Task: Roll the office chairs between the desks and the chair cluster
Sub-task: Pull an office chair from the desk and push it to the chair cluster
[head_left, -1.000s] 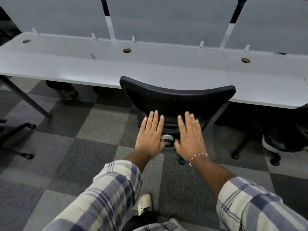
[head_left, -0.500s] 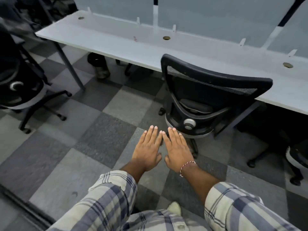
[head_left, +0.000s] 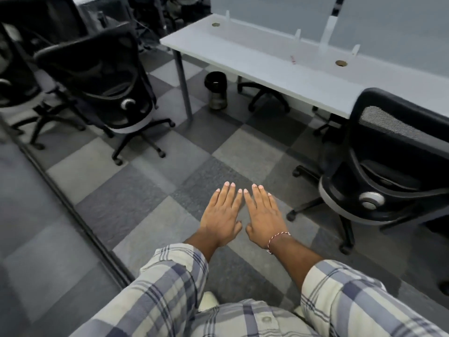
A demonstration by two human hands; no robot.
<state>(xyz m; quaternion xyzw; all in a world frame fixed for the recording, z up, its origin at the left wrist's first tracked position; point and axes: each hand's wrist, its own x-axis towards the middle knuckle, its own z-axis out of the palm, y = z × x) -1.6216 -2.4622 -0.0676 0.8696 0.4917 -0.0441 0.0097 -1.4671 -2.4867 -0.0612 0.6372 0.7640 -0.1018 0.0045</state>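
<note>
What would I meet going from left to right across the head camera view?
Black mesh chair → grey desk leg → left hand → right hand → black chair by the desk.

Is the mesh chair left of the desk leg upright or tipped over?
Upright. The mesh chair stands on its wheeled base, casters on the carpet, backrest rising above the seat.
</note>
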